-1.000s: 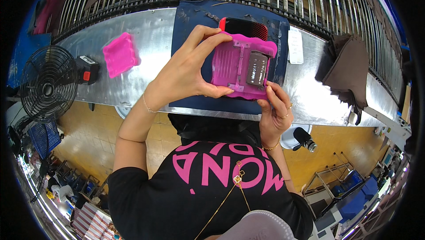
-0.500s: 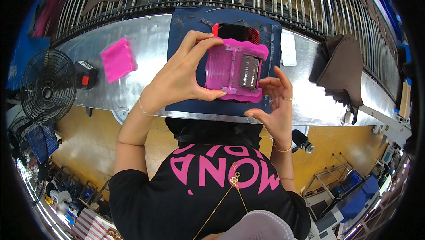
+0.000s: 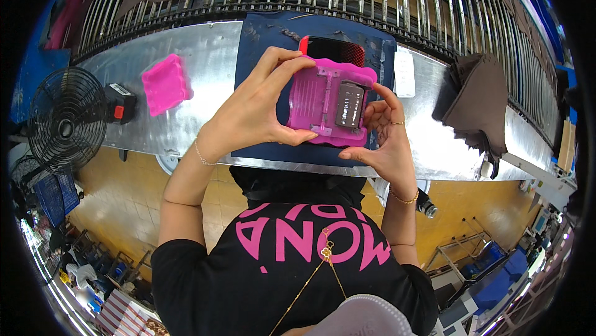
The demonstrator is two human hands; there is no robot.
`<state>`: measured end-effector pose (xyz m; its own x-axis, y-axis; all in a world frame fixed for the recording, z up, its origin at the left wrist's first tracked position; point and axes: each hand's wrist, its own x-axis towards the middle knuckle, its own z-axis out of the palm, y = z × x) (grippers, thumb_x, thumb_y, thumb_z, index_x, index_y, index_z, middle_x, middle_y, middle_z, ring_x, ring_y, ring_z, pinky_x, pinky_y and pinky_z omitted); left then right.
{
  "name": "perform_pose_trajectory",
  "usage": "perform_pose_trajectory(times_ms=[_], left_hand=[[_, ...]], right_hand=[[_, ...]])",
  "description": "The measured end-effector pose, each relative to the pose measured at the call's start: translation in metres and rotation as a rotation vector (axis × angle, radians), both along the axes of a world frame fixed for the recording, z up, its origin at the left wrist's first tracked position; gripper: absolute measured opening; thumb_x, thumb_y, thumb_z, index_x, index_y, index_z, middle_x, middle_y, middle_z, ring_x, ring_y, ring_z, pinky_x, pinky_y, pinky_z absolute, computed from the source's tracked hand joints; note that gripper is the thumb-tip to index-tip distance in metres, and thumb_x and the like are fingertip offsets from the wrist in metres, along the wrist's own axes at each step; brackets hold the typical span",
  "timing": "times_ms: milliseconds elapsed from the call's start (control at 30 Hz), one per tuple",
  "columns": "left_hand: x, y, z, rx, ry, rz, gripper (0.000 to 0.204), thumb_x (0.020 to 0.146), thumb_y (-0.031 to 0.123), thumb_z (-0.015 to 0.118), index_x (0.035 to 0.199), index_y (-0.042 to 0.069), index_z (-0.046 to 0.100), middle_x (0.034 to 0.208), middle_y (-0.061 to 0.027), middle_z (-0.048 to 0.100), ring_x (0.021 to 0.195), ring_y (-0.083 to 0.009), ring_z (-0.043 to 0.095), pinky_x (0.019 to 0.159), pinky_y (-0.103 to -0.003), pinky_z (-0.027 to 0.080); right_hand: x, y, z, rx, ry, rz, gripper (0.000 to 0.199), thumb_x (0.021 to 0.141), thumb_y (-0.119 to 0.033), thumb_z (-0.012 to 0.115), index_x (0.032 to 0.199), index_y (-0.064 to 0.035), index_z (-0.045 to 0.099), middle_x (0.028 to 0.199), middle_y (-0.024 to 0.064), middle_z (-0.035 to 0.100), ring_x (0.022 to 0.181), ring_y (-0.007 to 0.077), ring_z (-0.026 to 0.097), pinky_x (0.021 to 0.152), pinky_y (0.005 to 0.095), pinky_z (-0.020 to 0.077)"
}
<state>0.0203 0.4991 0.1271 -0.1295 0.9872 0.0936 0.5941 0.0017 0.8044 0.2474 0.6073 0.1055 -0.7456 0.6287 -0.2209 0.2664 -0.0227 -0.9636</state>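
Head cam: both hands are wrapped around a pink plastic housing, held up over the dark blue mat on the metal workbench. Left hand grips its left edge and top, right hand cups its right side and bottom. Another pink tray sits further left near a black fan.

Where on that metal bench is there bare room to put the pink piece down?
Bare metal bench lies between the pink tray and the blue mat, and again right of the white slip before the brown stack. The mat's middle is crowded: both hands hold the pink piece there.
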Motion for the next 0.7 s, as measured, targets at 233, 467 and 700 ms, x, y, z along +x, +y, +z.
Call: perform_pose_trajectory(times_ms=[233,467,700], left_hand=[[-0.0011,0.0,0.002,0.031,0.04,-0.032,0.083,0.056,0.026,0.085,0.126,0.004,0.045,0.119,-0.014,0.042,0.111,-0.0311,0.05,0.095,-0.038,0.045],[-0.0015,-0.0001,0.0014,0.032,0.042,-0.03,0.084,0.056,0.027,0.085,0.126,0.005,0.045,0.12,-0.014,0.042,0.112,-0.0313,0.05,0.096,-0.038,0.046],[-0.0014,-0.0001,0.0004,0.031,0.041,-0.03,0.084,0.056,0.027,0.085,0.126,0.005,0.045,0.12,-0.0147,0.043,0.112,-0.032,0.05,0.096,-0.039,0.046]], right_hand=[[-0.003,-0.0024,-0.0002,-0.01,0.087,-0.016,0.109,0.049,-0.015,0.092,0.139,-0.011,0.031,0.093,0.0011,0.049,0.085,0.0115,0.052,0.074,0.0248,0.0442],[-0.003,-0.0037,-0.0068,-0.068,0.16,-0.028,0.111,0.049,-0.013,0.092,0.141,-0.0103,0.029,0.094,0.0002,0.047,0.087,0.0114,0.051,0.076,0.0247,0.0442],[-0.0039,-0.0052,-0.005,-0.113,0.171,-0.042,0.111,0.05,-0.012,0.092,0.141,-0.01,0.029,0.095,0.0002,0.047,0.088,0.0115,0.051,0.077,0.0248,0.044]])
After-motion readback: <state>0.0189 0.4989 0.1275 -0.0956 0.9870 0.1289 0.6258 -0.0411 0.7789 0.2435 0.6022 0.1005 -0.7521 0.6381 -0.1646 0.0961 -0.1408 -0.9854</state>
